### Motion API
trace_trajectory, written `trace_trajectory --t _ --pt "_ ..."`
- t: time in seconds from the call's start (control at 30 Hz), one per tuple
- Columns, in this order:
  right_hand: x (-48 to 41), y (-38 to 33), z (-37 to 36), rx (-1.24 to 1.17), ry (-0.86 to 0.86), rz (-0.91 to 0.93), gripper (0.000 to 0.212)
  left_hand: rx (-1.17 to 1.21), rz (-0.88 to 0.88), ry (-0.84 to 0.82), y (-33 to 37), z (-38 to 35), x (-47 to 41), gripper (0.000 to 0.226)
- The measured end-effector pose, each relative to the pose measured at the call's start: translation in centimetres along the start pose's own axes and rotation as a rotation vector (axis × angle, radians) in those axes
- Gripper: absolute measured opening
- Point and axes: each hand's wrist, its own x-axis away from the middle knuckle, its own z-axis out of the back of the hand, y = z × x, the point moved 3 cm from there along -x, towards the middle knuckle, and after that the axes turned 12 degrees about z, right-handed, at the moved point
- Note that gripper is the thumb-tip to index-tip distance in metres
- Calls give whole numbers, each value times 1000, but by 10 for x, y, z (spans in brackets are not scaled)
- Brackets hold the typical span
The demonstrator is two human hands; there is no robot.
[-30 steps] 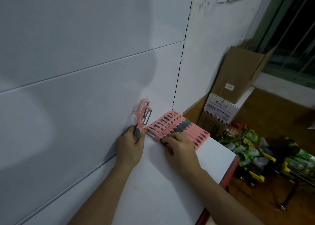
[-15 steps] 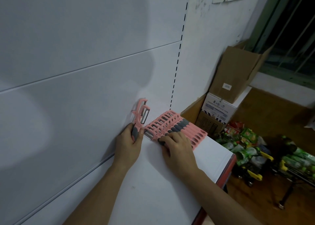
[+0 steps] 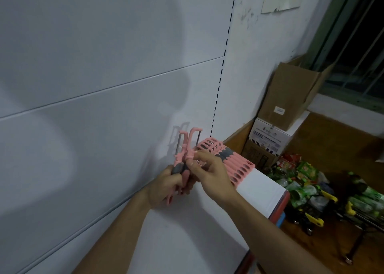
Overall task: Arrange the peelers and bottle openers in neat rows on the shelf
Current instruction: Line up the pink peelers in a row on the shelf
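Peelers [image 3: 189, 149], two pink ones, stand up straight in the middle of my head view, with their blades on top and the white back wall [image 3: 104, 86] close behind them. I see the left hand [image 3: 166, 187] holding them low down, its fingers [image 3: 175, 178] curled tight round the grey handles. The right hand [image 3: 212, 176] pinches the thin neck of the right one of the pair between its thumb and fingertips. Both hands are just above the white shelf [image 3: 187, 232]. Right behind the right hand, a row of pink peelers [image 3: 234, 163] lies flat on the shelf, side by side, at the far end near the corner. Past the shelf edge I can see a brown box [image 3: 291, 95] on top of a white box [image 3: 268, 136]. Green packets [image 3: 305, 169] lie in a heap on the brown floor [image 3: 342, 140]. A dark window [image 3: 363, 45] is at the top right.
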Motion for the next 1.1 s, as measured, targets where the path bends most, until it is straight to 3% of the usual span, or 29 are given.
trace_trajectory --t 0.13,0.27,0.4,0.5,0.63,0.73,0.93,1.1 --pt "3 2 10 -140 196 -121 23 -258 -16 297 6 24 7 29" --pt "9 7 27 276 229 -54 22 -178 -70 574 -11 33 8 45" --pt "16 11 32 651 115 -20 31 -232 -142 740 -19 23 6 25" --pt "20 14 26 789 -22 -8 41 -315 -111 877 -23 28 10 16" --pt "25 11 24 927 -68 56 29 -215 -88 898 -25 35 12 28" --pt "28 8 22 1052 -81 213 16 -256 -90 925 -22 30 13 28" --pt "32 24 14 1080 -63 336 23 -472 -135 1006 -14 24 18 18" --pt "32 32 11 1088 -76 319 23 -549 -98 991 -15 25 17 11"
